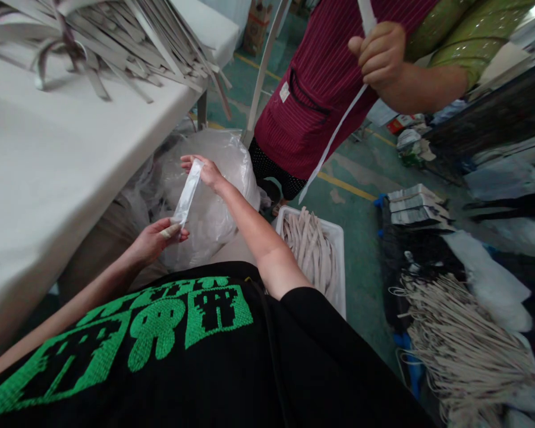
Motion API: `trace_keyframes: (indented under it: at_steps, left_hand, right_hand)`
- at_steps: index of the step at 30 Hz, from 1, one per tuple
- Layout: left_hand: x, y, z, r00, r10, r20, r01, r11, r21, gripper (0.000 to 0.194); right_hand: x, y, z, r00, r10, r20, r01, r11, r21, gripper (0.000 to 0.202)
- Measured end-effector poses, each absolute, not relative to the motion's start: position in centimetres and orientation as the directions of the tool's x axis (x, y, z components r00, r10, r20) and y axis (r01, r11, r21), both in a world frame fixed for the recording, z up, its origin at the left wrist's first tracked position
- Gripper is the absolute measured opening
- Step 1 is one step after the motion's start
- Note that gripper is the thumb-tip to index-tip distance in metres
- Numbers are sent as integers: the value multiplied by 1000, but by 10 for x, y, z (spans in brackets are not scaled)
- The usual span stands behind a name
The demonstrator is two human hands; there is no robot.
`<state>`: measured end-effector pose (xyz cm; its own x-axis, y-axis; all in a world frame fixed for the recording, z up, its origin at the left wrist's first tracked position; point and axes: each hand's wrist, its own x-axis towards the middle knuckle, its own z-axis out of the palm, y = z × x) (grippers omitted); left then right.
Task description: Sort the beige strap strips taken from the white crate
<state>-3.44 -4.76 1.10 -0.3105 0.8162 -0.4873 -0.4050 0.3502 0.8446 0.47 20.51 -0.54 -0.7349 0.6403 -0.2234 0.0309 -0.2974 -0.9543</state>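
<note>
A white, slightly shiny strip (188, 191) stretches at a slant between my hands. My left hand (160, 233) is closed, pinching its lower end between thumb and fingers; a pale wrap or tape shows on one finger. At the strip's upper end is my right hand (206, 172), fingers stretched out, with the strip lying against the palm. Below and behind both hands is a large clear plastic bag (225, 160) with pale contents that I cannot make out.
A pile of pale strips (129, 41) covers the far end of the white table (71, 154). A co-worker in a maroon apron (289, 113) holds a long white strip (334, 139). A white bin (341, 261) holds strips; more strips (468, 339) lie at right.
</note>
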Motion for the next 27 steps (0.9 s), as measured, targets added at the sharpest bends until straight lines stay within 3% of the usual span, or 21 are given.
trace_keyframes:
  at_steps: [8,12,14,16,17,20,22,24,27]
  left_hand:
    - [-39,-54,-17,-131,752,-646,-267,601,754,36]
    - [-39,-51,-18,-181,738,-650,-333,577,746,36]
    - [-40,-47,-17,-250,731,-635,-390,524,757,38]
    - [-42,-43,-16,-303,723,-621,-434,475,765,41]
    - [-43,-41,-16,-317,721,-616,-449,458,768,42]
    - [-44,-36,-17,-310,731,-607,-460,443,769,47]
    - [-42,-34,-19,-289,743,-603,-451,450,771,47]
    - [-40,-34,-21,-265,756,-599,-434,461,774,46]
    - [-37,-36,-24,-242,766,-596,-395,483,781,42]
  right_hand:
    - [1,229,-5,-719,667,-198,39,-246,-968,35]
    - [19,231,0,-641,743,-193,344,53,-938,27]
    - [39,221,4,-599,782,-171,549,245,-799,30]
    - [60,203,6,-596,767,-237,683,329,-652,21]
    - [70,190,6,-604,728,-322,717,322,-618,22]
    - [87,144,0,-639,461,-616,729,106,-676,57]
    - [88,114,-8,-677,296,-674,678,-107,-727,62]
    - [82,93,-18,-717,278,-640,600,-222,-769,54]
    - [69,83,-28,-731,456,-507,501,-145,-853,31]
